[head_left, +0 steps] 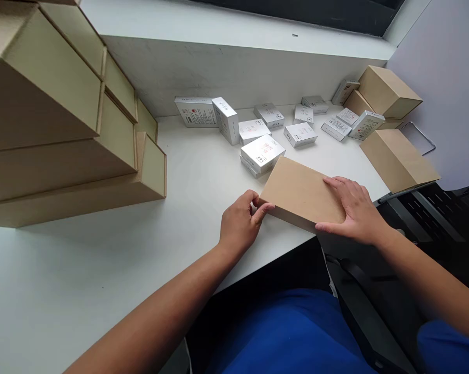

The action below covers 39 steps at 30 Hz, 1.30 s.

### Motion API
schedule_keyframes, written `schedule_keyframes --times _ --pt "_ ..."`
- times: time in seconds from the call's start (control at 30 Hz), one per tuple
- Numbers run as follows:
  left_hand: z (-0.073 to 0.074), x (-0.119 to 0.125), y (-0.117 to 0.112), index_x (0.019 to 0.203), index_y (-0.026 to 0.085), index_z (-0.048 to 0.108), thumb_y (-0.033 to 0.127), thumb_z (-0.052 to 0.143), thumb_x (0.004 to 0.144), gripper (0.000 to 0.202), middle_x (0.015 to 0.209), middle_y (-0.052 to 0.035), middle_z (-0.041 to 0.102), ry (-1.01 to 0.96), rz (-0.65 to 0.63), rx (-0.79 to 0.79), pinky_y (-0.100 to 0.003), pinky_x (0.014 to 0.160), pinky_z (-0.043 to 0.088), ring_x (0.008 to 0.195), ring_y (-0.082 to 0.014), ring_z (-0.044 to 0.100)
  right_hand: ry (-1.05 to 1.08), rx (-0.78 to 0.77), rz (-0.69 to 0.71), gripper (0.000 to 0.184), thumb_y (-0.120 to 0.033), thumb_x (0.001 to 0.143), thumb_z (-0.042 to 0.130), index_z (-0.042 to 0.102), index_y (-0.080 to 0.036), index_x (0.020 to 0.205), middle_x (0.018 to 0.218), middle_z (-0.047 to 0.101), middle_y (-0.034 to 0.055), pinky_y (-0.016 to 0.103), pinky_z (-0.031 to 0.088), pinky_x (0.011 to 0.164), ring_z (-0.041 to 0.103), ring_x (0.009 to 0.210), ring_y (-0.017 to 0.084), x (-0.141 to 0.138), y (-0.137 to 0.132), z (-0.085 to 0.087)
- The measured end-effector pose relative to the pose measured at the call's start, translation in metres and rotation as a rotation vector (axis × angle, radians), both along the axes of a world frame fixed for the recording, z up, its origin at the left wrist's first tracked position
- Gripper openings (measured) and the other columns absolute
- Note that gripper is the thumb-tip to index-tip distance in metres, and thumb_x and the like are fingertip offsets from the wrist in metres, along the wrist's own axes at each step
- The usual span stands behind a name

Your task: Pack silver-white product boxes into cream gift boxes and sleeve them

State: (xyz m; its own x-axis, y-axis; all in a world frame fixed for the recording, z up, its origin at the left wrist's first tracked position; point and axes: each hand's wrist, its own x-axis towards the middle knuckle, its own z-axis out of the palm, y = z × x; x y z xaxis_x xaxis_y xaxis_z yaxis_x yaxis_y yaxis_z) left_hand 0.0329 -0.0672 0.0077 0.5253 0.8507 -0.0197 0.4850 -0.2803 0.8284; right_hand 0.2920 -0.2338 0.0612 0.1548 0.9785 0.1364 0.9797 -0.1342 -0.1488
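A flat brown cardboard box (302,192) lies near the table's front edge, between my two hands. At its left front corner, my left hand (242,215) grips it with thumb and bent fingers. My right hand (353,210) clasps the opposite end, fingers over the top and thumb along the front side. Just behind the box, a white printed carton (263,152) rests on another carton, close to the brown box's far left corner. The undersides of both hands' fingers are partly hidden.
Large brown boxes (70,171) are stacked at the left. Several small white cartons (225,119) stand and lie along the back wall. More brown boxes (400,158) sit at the right, by a thin metal frame (429,151). A black chair (366,306) stands below the table edge.
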Motion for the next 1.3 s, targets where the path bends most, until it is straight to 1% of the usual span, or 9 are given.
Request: schedule_keyframes --times 0.13,0.27,0.37,0.43,0.53,0.7,0.87,1.07,1.3 --pt "0.001 -0.003 -0.002 0.075 0.025 0.054 0.086 0.051 0.092 0.064 0.064 -0.0005 0.056 -0.015 -0.015 0.054 -0.031 0.061 0.035 0.061 -0.0202 0.051 -0.042 -0.019 -0.007 0.082 -0.079 0.097 0.049 0.034 -0.035 0.164 0.153 0.056 0.0178 0.068 0.048 0.108 0.058 0.133 0.045 -0.005 0.001 0.003" --pt "0.002 -0.008 0.0 0.067 0.024 0.056 0.092 0.057 0.082 0.069 0.055 0.0013 0.047 -0.044 -0.019 -0.011 -0.031 0.06 0.032 0.057 -0.018 0.045 -0.067 -0.086 0.067 0.084 -0.077 0.1 0.042 0.031 -0.03 0.168 0.152 0.055 0.0211 0.07 0.048 0.108 0.057 0.131 0.046 0.004 0.004 0.008" --pt "0.001 -0.009 0.002 0.054 0.023 0.048 0.096 0.064 0.07 0.077 0.051 0.0015 0.04 -0.085 -0.163 -0.113 -0.031 0.059 0.028 0.055 -0.0155 0.038 -0.016 -0.107 0.199 0.087 -0.077 0.098 0.046 0.027 -0.034 0.171 0.158 0.053 0.0182 0.069 0.046 0.114 0.055 0.139 0.045 0.02 0.005 0.009" --pt "0.001 -0.008 0.004 0.052 0.022 0.047 0.098 0.053 0.076 0.079 0.053 -0.0007 0.044 -0.124 -0.234 -0.17 -0.032 0.06 0.031 0.056 -0.0162 0.041 0.019 -0.1 0.267 0.087 -0.077 0.097 0.049 0.03 -0.036 0.171 0.159 0.054 0.0161 0.067 0.045 0.117 0.054 0.143 0.043 0.03 0.005 0.01" --pt "0.004 -0.006 0.004 0.064 0.023 0.056 0.09 0.03 0.09 0.077 0.068 -0.0044 0.06 -0.163 -0.176 -0.18 -0.034 0.065 0.039 0.066 -0.0201 0.052 0.056 -0.079 0.338 0.087 -0.08 0.094 0.054 0.035 -0.038 0.168 0.157 0.056 0.0146 0.065 0.045 0.118 0.056 0.143 0.042 0.036 0.003 0.008" --pt "0.013 -0.008 0.0 0.078 0.023 0.057 0.077 0.046 0.092 0.056 0.078 -0.0038 0.064 -0.085 -0.085 -0.186 -0.036 0.069 0.044 0.075 -0.0223 0.058 0.081 -0.012 0.453 0.11 -0.091 0.083 0.064 0.029 -0.038 0.172 0.158 0.056 0.016 0.064 0.043 0.12 0.056 0.142 0.042 0.03 -0.001 0.005" --pt "0.011 -0.011 -0.008 0.111 0.02 0.068 0.076 0.054 0.09 0.061 0.118 -0.0126 0.073 -0.086 -0.034 -0.17 -0.048 0.09 0.055 0.104 -0.032 0.067 0.081 -0.006 0.547 0.128 -0.098 0.074 0.067 0.029 -0.026 0.174 0.157 0.054 0.0218 0.067 0.044 0.117 0.056 0.139 0.047 0.031 0.003 0.004" --pt "-0.002 -0.011 -0.01 0.139 0.018 0.063 0.076 0.049 0.093 0.076 0.143 -0.0178 0.068 -0.189 -0.135 -0.085 -0.062 0.114 0.048 0.131 -0.0397 0.06 0.077 0.01 0.566 0.118 -0.098 0.078 0.062 0.037 -0.027 0.17 0.159 0.048 0.0225 0.067 0.049 0.114 0.054 0.14 0.046 0.033 0.006 0.003" --pt "-0.019 -0.015 -0.003 0.15 0.025 0.055 0.06 0.071 0.092 0.07 0.149 -0.0167 0.063 -0.354 -0.308 -0.108 -0.055 0.107 0.056 0.134 -0.0383 0.06 0.054 0.007 0.595 0.115 -0.099 0.08 0.057 0.037 -0.028 0.169 0.157 0.048 0.0228 0.068 0.049 0.114 0.055 0.14 0.046 0.028 0.004 0.005"
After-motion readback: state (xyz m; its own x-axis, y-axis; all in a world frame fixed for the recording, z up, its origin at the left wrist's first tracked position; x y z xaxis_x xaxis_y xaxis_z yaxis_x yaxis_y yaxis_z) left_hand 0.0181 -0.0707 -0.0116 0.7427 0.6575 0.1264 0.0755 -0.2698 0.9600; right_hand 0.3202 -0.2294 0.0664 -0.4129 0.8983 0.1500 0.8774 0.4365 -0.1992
